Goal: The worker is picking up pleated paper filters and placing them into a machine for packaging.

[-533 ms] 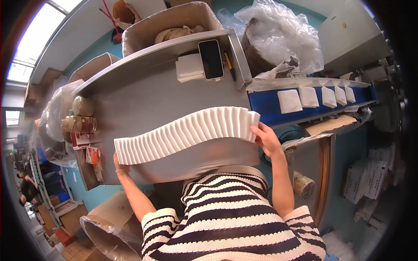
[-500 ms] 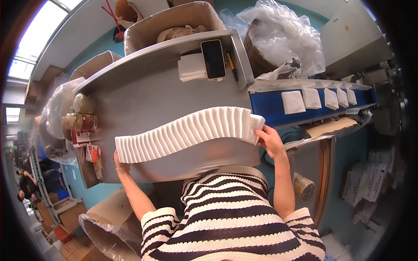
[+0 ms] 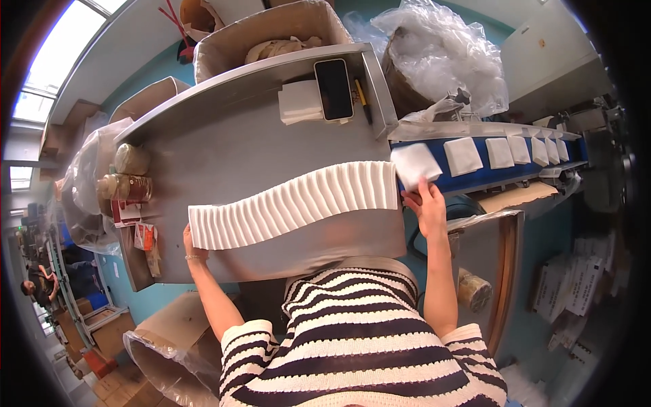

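A long, wavy row of folded white napkins (image 3: 298, 200) stands on edge across the grey metal table (image 3: 224, 163). At its left end is my left hand (image 3: 192, 244), against the last napkin, most of its fingers hidden behind the row. My right hand (image 3: 427, 203) pinches the lower edge of a single folded white napkin (image 3: 415, 165), smeared by motion, over the near end of the blue conveyor belt (image 3: 444, 184). Farther along the belt several white napkins (image 3: 463, 156) lie spaced out, the far ones closer together.
At the table's back lie a phone (image 3: 333, 88), white sheets (image 3: 300, 103) and a yellow-black pen (image 3: 363, 102). Jars (image 3: 127, 188) stand at the left edge. Behind are a cardboard box (image 3: 271, 41) and a plastic-lined container (image 3: 441, 61). A person (image 3: 42, 285) is far left.
My right hand has moved from the row's right end to the belt with a napkin. The row and my left hand have shifted slightly right. More napkins show on the belt, farther along.
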A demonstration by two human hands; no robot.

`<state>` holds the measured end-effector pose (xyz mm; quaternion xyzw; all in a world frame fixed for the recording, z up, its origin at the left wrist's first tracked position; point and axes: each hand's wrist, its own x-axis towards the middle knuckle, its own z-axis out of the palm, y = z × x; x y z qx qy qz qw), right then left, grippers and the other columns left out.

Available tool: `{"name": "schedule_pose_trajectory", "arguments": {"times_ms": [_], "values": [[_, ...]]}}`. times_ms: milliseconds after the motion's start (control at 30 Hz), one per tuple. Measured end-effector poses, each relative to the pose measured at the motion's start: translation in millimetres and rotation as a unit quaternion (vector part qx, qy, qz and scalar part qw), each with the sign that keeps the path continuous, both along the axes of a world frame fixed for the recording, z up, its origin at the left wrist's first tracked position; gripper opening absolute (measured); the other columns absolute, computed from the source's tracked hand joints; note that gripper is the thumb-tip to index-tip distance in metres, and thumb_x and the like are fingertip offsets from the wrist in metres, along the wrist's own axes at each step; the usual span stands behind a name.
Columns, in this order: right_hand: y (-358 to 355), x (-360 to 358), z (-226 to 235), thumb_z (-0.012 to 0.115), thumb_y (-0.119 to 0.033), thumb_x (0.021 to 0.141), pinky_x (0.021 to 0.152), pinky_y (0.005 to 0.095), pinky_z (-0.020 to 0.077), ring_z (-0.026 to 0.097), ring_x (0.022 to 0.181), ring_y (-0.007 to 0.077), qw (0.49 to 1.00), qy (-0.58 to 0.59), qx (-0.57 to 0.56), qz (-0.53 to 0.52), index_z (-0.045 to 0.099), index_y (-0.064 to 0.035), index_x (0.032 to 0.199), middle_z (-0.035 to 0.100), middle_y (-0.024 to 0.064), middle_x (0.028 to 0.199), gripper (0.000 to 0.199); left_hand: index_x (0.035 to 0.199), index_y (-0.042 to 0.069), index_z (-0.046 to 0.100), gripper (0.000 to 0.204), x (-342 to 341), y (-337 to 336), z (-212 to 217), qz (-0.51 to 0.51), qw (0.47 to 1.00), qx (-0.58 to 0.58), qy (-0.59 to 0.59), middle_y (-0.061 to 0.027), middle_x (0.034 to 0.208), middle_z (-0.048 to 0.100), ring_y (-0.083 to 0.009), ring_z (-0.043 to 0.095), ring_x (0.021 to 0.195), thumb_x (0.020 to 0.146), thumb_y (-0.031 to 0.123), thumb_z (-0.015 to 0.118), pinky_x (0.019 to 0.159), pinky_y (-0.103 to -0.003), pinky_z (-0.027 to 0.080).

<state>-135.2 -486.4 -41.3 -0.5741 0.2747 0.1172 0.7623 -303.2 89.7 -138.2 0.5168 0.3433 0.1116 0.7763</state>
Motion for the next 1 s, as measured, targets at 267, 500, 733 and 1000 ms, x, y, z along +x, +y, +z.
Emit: {"name": "schedule_pose_trajectory", "arguments": {"times_ms": [267, 500, 733, 1000], "values": [[5.3, -7.4, 6.1, 0.058, -0.022, 0.095, 0.065, 0.0234, 0.0467, 0.058, 0.077, 0.0101, 0.971, 0.020, -0.047, 0.232, 0.060, 0.0008, 0.109, 0.064, 0.0041, 0.093, 0.027, 0.104, -0.001, 0.063, 0.019, 9.3, -23.5, 21.9, 0.012, 1.000, -0.015, -0.002, -0.0095, 0.090, 0.069, -0.0184, 0.069, 0.075, 0.093, 0.008, 0.051, 0.067, -0.031, 0.058], [31.6, -1.0, -0.9, 0.057, -0.041, 0.095, 0.077, 0.0267, 0.0467, 0.057, 0.084, 0.0115, 0.976, -0.080, -0.144, 0.142, 0.058, 0.0002, 0.116, 0.064, 0.0071, 0.098, 0.046, 0.104, -0.001, 0.063, 0.018, 18.4, -29.2, 18.2, -0.004, 1.000, -0.015, -0.008, -0.0089, 0.089, 0.069, -0.0175, 0.068, 0.074, 0.093, 0.007, 0.052, 0.066, -0.030, 0.058], [31.3, -5.3, 14.2, 0.064, -0.030, 0.090, 0.075, 0.0281, 0.0503, 0.059, 0.090, 0.0122, 0.982, 0.034, 0.056, 0.175, 0.059, -0.0008, 0.118, 0.064, 0.0054, 0.102, 0.041, 0.104, -0.001, 0.064, 0.018, 18.9, -33.5, 19.5, -0.010, 1.000, -0.021, -0.017, -0.0091, 0.093, 0.069, -0.0173, 0.069, 0.078, 0.092, 0.006, 0.053, 0.069, -0.029, 0.059], [4.0, -0.6, -6.2, 0.061, -0.034, 0.094, 0.071, 0.0257, 0.0527, 0.064, 0.086, 0.0147, 0.998, 0.054, 0.034, -0.012, 0.057, -0.0034, 0.116, 0.064, 0.0064, 0.099, 0.039, 0.104, -0.002, 0.063, 0.017, 17.3, -41.1, 11.8, -0.006, 0.999, -0.036, -0.027, -0.0105, 0.093, 0.070, -0.0181, 0.069, 0.078, 0.092, 0.007, 0.056, 0.070, -0.030, 0.060]]}}
